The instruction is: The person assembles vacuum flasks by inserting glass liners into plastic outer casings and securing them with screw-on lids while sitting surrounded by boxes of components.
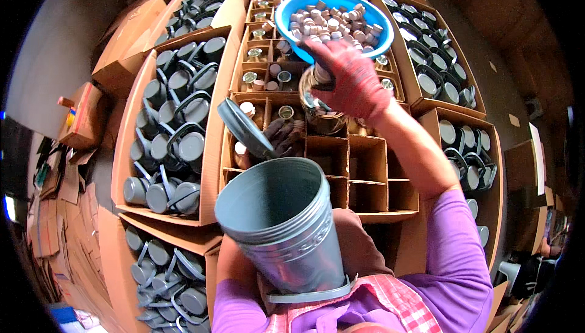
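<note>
My right hand (352, 76), in a red and black glove, is closed around the top of a glass jar (323, 113) over a divided carton. Motion blurs the fingers, and the jar's contents are unclear. Beyond that hand, a blue basin (285, 23) holds many pale caps. A dark glove covers my left hand (284, 137), closed at the edge of a tilted grey round lid (245, 127); its fingers are partly hidden in shadow. Between my arms a stack of grey buckets (283, 235) leans on my lap, hiding most of my left forearm.
Around me the divided carton (384, 214) has cardboard cells with capped and uncapped glass bottles (284, 80). Open boxes on the left (210, 120) and right (436, 110) hold several grey handled containers. Flattened cardboard (76, 241) lies at far left.
</note>
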{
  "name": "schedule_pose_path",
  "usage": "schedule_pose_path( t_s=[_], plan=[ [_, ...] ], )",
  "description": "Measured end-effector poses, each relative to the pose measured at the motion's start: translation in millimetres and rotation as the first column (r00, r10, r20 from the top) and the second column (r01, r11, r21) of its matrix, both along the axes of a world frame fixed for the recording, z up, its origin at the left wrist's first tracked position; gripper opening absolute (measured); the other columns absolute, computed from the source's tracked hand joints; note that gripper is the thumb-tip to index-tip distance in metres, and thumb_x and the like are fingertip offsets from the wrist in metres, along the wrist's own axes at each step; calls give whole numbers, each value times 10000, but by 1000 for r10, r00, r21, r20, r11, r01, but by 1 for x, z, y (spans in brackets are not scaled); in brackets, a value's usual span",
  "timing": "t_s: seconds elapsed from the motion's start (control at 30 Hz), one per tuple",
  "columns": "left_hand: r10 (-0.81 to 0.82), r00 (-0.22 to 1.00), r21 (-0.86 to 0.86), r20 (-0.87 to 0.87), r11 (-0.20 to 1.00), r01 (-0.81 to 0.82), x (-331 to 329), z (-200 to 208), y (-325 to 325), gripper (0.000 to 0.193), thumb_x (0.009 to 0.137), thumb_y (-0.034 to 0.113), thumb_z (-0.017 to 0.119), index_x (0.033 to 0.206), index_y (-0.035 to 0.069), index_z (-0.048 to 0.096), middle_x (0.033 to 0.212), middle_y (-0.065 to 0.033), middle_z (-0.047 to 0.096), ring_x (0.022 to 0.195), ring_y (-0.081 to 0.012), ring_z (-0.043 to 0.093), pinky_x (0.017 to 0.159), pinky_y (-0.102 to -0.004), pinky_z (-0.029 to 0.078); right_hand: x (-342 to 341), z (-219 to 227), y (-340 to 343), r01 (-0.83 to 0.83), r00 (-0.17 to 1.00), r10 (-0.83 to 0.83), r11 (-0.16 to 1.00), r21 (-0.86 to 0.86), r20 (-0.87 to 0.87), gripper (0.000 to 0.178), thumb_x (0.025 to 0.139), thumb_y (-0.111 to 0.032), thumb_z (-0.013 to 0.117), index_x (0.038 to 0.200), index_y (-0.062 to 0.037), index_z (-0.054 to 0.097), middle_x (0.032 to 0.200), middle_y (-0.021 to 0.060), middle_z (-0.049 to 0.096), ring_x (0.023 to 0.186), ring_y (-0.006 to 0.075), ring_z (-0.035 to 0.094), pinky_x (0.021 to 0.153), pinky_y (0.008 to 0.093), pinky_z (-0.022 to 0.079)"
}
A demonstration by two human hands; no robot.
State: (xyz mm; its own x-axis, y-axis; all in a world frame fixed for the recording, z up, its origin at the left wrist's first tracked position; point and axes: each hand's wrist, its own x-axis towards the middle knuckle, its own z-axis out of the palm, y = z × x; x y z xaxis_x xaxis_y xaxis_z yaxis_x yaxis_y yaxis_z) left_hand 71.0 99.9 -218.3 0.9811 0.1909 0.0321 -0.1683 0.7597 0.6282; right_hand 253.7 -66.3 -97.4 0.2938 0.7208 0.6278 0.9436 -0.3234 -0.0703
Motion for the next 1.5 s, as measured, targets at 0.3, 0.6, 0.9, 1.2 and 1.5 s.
schedule_pose_path(
  t_s=[0.3,0.6,0.9,1.2,1.5],
  plan=[
    [-72,961,6,267,997,73,28,85,-2,445,833,326,636,1093,-32,588,1127,-169,591,1061,-295,539,937,-420,421,-87,128,-21,-818,575,799,566,-102,-176,790,581,-200,856,1319,-166,575,1170,100,629,1153,286,575,961,423,489],
    [235,958,-226,163,954,-196,-2,77,-4,541,868,404,598,1171,-44,566,1216,-204,567,1150,-347,517,1007,-475,401,-32,75,-27,-104,46,877,481,871,-479,500,968,-369,589,1314,-9,559,1245,85,612,1129,153,570,990,309,440],
    [-35,818,-732,575,425,532,-29,47,20,639,903,482,560,1249,-55,543,1305,-240,543,1240,-400,494,1076,-530,381,-69,51,-56,-684,-71,338,668,292,-939,600,661,-226,885,1178,-5,674,1079,71,717,1006,148,636,927,309,503],
    [676,587,380,445,451,-808,-66,128,-9,566,826,275,769,1289,29,554,1221,-134,621,1125,-263,602,980,-418,491,-88,46,-61,-278,28,470,851,445,-882,476,787,-326,772,1105,14,669,1093,125,694,1023,186,645,914,338,506],
    [115,862,777,493,387,-496,-54,157,-49,700,881,638,561,936,-42,717,974,-200,705,926,-309,684,857,-392,516,-109,-8,-40,74,-405,874,323,943,-268,535,986,-529,480,992,-2,568,1005,135,616,961,246,603,884,370,487]
  ],
)
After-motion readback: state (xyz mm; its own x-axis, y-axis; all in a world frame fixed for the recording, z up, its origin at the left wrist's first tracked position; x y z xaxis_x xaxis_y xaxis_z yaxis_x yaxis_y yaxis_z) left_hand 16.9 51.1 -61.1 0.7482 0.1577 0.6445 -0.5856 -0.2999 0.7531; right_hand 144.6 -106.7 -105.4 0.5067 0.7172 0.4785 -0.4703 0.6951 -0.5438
